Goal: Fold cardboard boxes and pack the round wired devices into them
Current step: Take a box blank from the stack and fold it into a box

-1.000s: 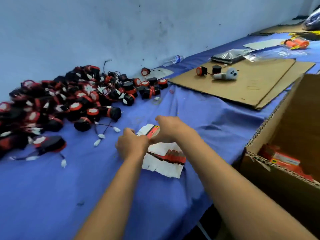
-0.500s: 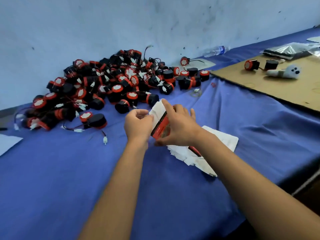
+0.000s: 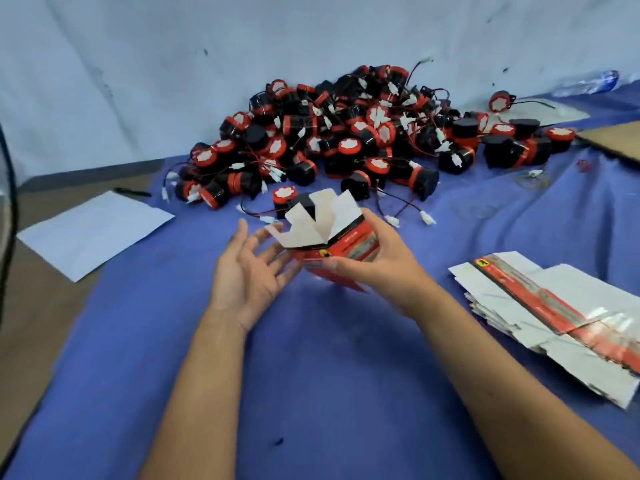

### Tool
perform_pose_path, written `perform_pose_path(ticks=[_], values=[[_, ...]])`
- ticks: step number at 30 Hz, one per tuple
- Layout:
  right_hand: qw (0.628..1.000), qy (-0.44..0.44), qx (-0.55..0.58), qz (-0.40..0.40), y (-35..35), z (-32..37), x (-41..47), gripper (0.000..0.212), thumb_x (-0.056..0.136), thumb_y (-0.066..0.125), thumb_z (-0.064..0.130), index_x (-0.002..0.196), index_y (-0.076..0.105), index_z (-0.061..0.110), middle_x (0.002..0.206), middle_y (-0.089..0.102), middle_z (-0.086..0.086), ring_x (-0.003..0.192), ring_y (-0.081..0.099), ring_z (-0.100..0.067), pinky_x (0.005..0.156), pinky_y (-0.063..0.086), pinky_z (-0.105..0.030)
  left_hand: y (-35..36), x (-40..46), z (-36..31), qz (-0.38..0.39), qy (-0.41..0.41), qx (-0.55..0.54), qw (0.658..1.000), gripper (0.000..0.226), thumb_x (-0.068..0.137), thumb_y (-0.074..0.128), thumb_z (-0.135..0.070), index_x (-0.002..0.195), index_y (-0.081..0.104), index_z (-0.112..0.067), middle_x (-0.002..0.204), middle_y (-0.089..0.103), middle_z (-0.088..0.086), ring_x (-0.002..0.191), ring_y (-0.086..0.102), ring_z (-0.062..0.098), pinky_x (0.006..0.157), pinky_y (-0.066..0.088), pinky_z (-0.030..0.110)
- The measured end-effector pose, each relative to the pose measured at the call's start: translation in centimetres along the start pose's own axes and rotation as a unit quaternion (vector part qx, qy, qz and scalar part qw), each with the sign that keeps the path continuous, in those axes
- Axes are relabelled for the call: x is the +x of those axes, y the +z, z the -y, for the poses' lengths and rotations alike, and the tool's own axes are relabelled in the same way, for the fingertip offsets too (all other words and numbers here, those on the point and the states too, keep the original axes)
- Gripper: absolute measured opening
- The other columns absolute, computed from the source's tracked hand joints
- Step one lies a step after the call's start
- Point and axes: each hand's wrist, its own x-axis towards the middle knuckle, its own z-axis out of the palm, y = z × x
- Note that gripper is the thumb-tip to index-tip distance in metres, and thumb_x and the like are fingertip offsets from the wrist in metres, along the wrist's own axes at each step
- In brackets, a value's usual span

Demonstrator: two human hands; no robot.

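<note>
Step in hand: box forming, 1 carton held above the table's middle. Right hand grips its red side; left hand spread wide, fingertips at the flaps (still splayed). Next: tuck flaps, fetch a device from pile at far edge. Surface: blue cloth; pale wall behind.
</note>
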Motion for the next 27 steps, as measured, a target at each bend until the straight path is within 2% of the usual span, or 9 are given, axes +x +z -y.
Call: perform_pose_path(ticks=[2, 4, 7, 11, 15, 18, 21, 24, 27], values=[[1.0, -0.002, 0.021, -0.007, -0.4, -0.3, 0.2, 0.061, 0.074, 0.087, 0.01, 0.128, 0.06, 0.014, 0.116, 0.074, -0.009, 0.103, 0.072, -0.02, 0.084, 0.058, -0.033, 0.1, -0.2, 0.3, 0.089, -0.033, 0.0, 0.995, 0.083, 0.08, 0.076, -0.063, 0.143, 0.056, -0.014, 0.148, 0.057, 0.021, 0.137, 0.055, 0.039, 0.114, 0.044, 0.053], [0.999, -0.013, 0.046, 0.014, -0.8, -0.1, 0.2, 0.058, 0.073, 0.088, 0.012, 0.125, 0.064, 0.021, 0.115, 0.074, -0.009, 0.103, 0.072, -0.021, 0.082, 0.06, -0.034, 0.9, -0.7, 1.0, 0.161, -0.045, 0.033, 0.985, 0.099, 0.073, 0.082, -0.064, 0.152, 0.048, -0.015, 0.15, 0.052, 0.025, 0.141, 0.049, 0.044, 0.12, 0.036, 0.057], [0.998, -0.066, 0.001, -0.015, -0.3, 0.3, -0.1, 0.054, 0.075, 0.088, 0.014, 0.121, 0.063, 0.027, 0.111, 0.075, -0.002, 0.101, 0.073, -0.016, 0.081, 0.059, -0.027, 2.4, -1.3, 1.8, 0.181, -0.044, 0.022, 0.982, 0.101, 0.071, 0.084, -0.064, 0.152, 0.049, -0.014, 0.151, 0.051, 0.026, 0.144, 0.045, 0.043, 0.124, 0.031, 0.055], [0.987, -0.137, -0.067, -0.045, 0.7, 0.5, -0.7, 0.052, 0.078, 0.087, 0.01, 0.121, 0.06, 0.023, 0.103, 0.071, 0.004, 0.094, 0.07, -0.012, 0.08, 0.053, -0.018, 3.4, -1.2, 2.5, 0.201, -0.065, -0.013, 0.977, 0.103, 0.075, 0.078, -0.068, 0.156, 0.043, -0.015, 0.153, 0.05, 0.022, 0.144, 0.046, 0.04, 0.126, 0.023, 0.059], [0.977, -0.181, -0.104, -0.031, 1.3, 0.6, -1.0, 0.061, 0.078, 0.083, 0.007, 0.13, 0.055, 0.021, 0.113, 0.066, 0.012, 0.103, 0.067, -0.016, 0.086, 0.051, -0.021, 4.0, -1.8, 2.8, 0.236, -0.094, -0.038, 0.966, 0.092, 0.081, 0.07, -0.072, 0.15, 0.053, -0.013, 0.152, 0.053, 0.018, 0.142, 0.049, 0.039, 0.119, 0.034, 0.061], [0.966, -0.195, -0.169, -0.022, 1.7, 0.5, -1.1, 0.072, 0.075, 0.084, 0.019, 0.14, 0.052, 0.019, 0.142, 0.055, 0.006, 0.135, 0.05, -0.023, 0.109, 0.046, -0.039, 4.2, -2.1, 2.8, 0.195, -0.072, -0.085, 0.974, 0.081, 0.073, 0.084, -0.062, 0.134, 0.068, -0.011, 0.14, 0.063, 0.016, 0.133, 0.059, 0.035, 0.11, 0.049, 0.051], [0.955, -0.187, -0.227, -0.031, 1.8, 0.1, -1.2, 0.068, 0.082, 0.075, 0.047, 0.142, 0.049, 0.031, 0.145, 0.048, 0.017, 0.143, 0.036, -0.021, 0.117, 0.035, -0.036, 4.2, -1.8, 2.7, 0.142, 0.012, -0.045, 0.989, 0.078, 0.064, 0.093, -0.052, 0.129, 0.07, -0.015, 0.128, 0.068, 0.015, 0.121, 0.066, 0.032, 0.101, 0.055, 0.047], [0.994, -0.089, -0.062, -0.005, 2.4, 0.0, -1.2, 0.055, 0.089, 0.062, 0.052, 0.139, 0.053, 0.03, 0.14, 0.058, 0.008, 0.132, 0.053, -0.02, 0.107, 0.047, -0.039, 4.3, -1.5, 2.6, 0.074, 0.088, 0.008, 0.993, 0.062, 0.064, 0.093, -0.029, 0.122, 0.072, -0.022, 0.115, 0.071, 0.011, 0.106, 0.069, 0.032, 0.086, 0.06, 0.044], [0.999, -0.041, -0.005, -0.022, 2.8, 0.0, -0.9, 0.041, 0.092, 0.063, 0.047, 0.128, 0.062, 0.028, 0.12, 0.068, -0.006, 0.099, 0.066, -0.014, 0.083, 0.055, -0.029, 4.7, -1.5, 2.8, 0.01, 0.138, 0.042, 0.99, 0.06, 0.078, 0.079, -0.018, 0.135, 0.062, -0.023, 0.113, 0.069, 0.009, 0.101, 0.068, 0.03, 0.069, 0.059, 0.037]])
